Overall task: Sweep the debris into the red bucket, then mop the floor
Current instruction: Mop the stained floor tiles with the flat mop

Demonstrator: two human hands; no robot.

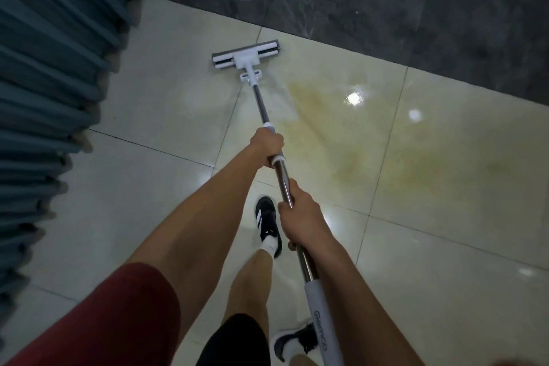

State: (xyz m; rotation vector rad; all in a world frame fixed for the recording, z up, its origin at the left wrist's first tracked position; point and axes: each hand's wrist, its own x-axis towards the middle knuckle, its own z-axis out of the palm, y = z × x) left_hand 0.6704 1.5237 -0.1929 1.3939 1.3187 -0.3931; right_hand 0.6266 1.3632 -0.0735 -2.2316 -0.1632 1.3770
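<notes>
A mop with a white and grey flat head (pixel 246 56) lies on the pale tiled floor (pixel 166 116), close to the dark marble strip. Its metal pole (pixel 261 107) runs back toward me. My left hand (pixel 267 144) grips the pole further down, by a white collar. My right hand (pixel 300 214) grips the pole nearer me, above the white sleeve of the handle (pixel 319 318). A yellowish wet stain (pixel 350 142) spreads over the tiles to the right of the pole. No red bucket or debris is in view.
Teal pleated curtains (pixel 50 83) hang along the left side. A dark glossy marble strip (pixel 386 9) runs across the back. My feet in dark shoes (pixel 267 223) stand on the tiles beneath the pole. Ceiling lights reflect on the wet floor.
</notes>
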